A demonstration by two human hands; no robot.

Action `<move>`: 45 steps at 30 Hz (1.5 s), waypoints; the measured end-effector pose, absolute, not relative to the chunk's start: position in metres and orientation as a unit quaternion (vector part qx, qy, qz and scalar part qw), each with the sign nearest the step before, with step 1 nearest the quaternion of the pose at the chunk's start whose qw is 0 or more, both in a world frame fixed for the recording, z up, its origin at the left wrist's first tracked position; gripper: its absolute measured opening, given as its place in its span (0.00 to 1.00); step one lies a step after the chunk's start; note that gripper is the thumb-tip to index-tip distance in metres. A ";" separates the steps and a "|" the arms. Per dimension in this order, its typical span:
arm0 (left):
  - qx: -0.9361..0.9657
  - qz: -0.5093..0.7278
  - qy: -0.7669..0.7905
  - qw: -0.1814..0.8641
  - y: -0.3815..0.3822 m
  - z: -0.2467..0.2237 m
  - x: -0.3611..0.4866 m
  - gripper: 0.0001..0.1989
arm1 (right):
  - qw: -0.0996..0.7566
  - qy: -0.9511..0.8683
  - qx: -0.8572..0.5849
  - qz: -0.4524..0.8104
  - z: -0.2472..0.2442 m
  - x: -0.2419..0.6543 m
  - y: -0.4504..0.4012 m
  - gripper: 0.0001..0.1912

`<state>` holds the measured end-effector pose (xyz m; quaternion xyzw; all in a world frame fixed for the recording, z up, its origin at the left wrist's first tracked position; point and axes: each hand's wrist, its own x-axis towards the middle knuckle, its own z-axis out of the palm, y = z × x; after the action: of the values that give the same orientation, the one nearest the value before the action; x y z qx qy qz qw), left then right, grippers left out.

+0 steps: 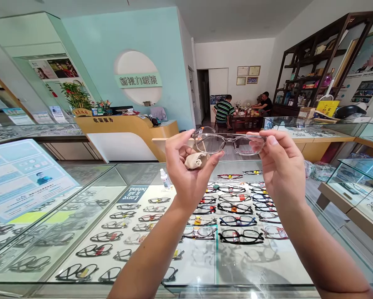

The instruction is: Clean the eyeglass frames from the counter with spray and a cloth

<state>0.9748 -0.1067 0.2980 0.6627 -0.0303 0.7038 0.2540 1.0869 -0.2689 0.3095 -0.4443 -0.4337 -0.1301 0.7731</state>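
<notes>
A pair of clear-framed eyeglasses (228, 141) is held up level in front of me, above a glass display case. My left hand (191, 162) grips the left side of the frame between thumb and fingers. Tucked in that same palm is a bunched beige cloth (194, 160). My right hand (281, 160) pinches the right end of the frame near the hinge. Below my hands, several rows of eyeglasses (236, 207) lie inside the case. Behind my left wrist, a small white spray bottle (164, 178) stands on the glass.
The glass display case (113, 174) spans the foreground. A blue-and-white leaflet (27, 178) stands at the left. Farther off are a wooden reception counter (127, 141), another display case (357, 182) at the right, and two people (224, 111) seated at a table.
</notes>
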 end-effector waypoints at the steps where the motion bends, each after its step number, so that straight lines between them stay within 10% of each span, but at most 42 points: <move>1: 0.664 0.697 -0.031 0.267 -0.108 0.298 0.975 0.36 | 0.779 -0.431 -0.439 -0.118 0.310 1.087 -0.269 0.08; 36: 0.598 0.612 -0.014 0.518 -0.136 0.313 0.962 0.33 | 0.824 -0.378 -0.422 -0.025 0.313 1.085 -0.273 0.07; 45: 0.489 0.281 -0.001 0.826 -0.131 0.316 0.965 0.30 | 0.696 -0.561 -0.434 -0.113 0.312 1.094 -0.272 0.09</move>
<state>0.9652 -0.1308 0.3159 0.4893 -0.0012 0.2810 0.8256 1.0936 -0.2722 0.3118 -0.4343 -0.5606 -0.1133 0.6959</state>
